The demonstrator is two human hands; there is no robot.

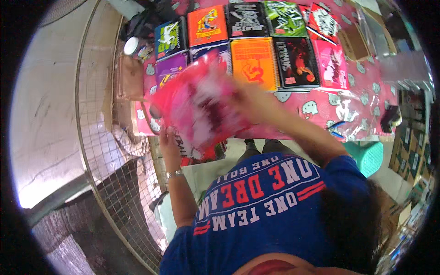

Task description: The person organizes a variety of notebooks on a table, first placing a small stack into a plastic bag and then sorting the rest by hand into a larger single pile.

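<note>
Low over the near left part of the table, a pink notebook (201, 105) with a pale and dark picture is smeared by motion. My right hand (247, 101), also blurred, grips it at its right edge. My left hand (168, 144) is closed round the lower left edge of the notebooks, its thumb and fingers partly hidden. Beneath the pink cover, a red notebook (208, 153) with dark lettering pokes out toward my body; I cannot tell how many are held together.
Two rows of spiral notebooks line the table, among them an orange one (254, 64) and a black one (296, 63). Blue-handled pliers (336, 129) lie at the right on the pink tablecloth (362, 98). A green stool (369, 158) stands below; wire mesh (123, 192) borders the left.
</note>
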